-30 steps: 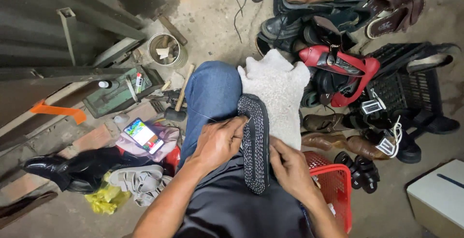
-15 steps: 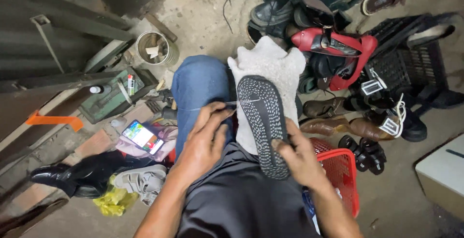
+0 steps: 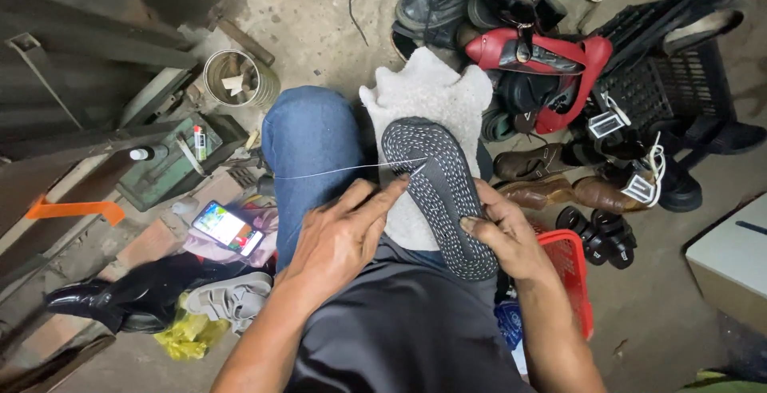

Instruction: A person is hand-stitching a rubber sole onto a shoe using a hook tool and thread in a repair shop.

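Note:
A dark shoe sole (image 3: pixel 439 193) with white stitching lies sole-up on a pale fleecy cloth (image 3: pixel 431 97) over my lap. My right hand (image 3: pixel 505 237) grips the sole's right edge near its lower end. My left hand (image 3: pixel 339 237) pinches a thin needle (image 3: pixel 415 171) at the sole's left edge. A white thread (image 3: pixel 335 171) runs taut from the sole leftward across my blue-jeaned knee (image 3: pixel 307 137).
A heap of shoes (image 3: pixel 559 65) and a black crate (image 3: pixel 663 81) lie at the upper right, a red basket (image 3: pixel 571 269) by my right forearm. On the left are a phone (image 3: pixel 228 228), a green tool tray (image 3: pixel 172 161), a tin can (image 3: pixel 236 80) and black shoes (image 3: pixel 120 297).
The sole has turned from edge-on to flat, its stitched face up. My left hand has moved to the sole's left edge and the thread now stretches out to the left.

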